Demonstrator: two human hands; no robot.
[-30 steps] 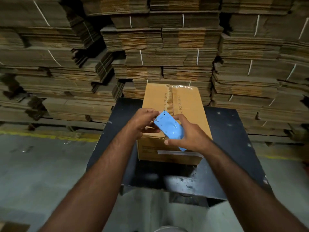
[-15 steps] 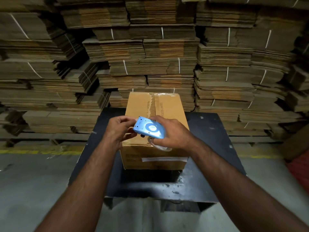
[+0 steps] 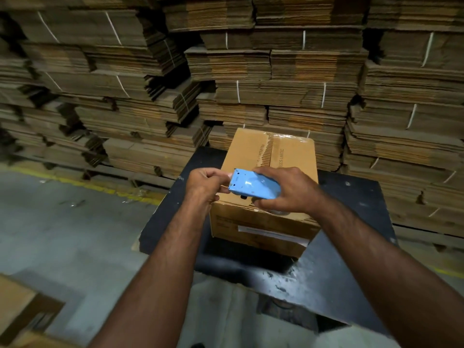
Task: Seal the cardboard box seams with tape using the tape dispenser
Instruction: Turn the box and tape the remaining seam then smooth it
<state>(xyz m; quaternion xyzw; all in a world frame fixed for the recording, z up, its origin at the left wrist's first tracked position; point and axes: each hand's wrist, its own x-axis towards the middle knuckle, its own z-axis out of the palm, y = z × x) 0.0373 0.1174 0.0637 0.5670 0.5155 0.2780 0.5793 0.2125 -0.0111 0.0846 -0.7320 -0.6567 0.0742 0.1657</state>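
A brown cardboard box (image 3: 288, 156) stands closed on a black table (image 3: 351, 247), with shiny tape along its far top edge and a jagged centre seam. My right hand (image 3: 291, 192) grips a blue tape dispenser (image 3: 253, 184) above the box's near top edge. My left hand (image 3: 207, 183) pinches the tape end at the dispenser's left tip. The roll itself is mostly hidden under my right hand.
Tall stacks of bundled flat cardboard (image 3: 276, 71) fill the wall behind the table. Grey concrete floor with a yellow line (image 3: 82, 184) lies to the left. A piece of cardboard (image 3: 22, 310) sits at the lower left corner.
The dispenser has tipped from slanted to nearly level, its tip toward my left hand. My left fingers have closed on the tape end. The camera view has shifted.
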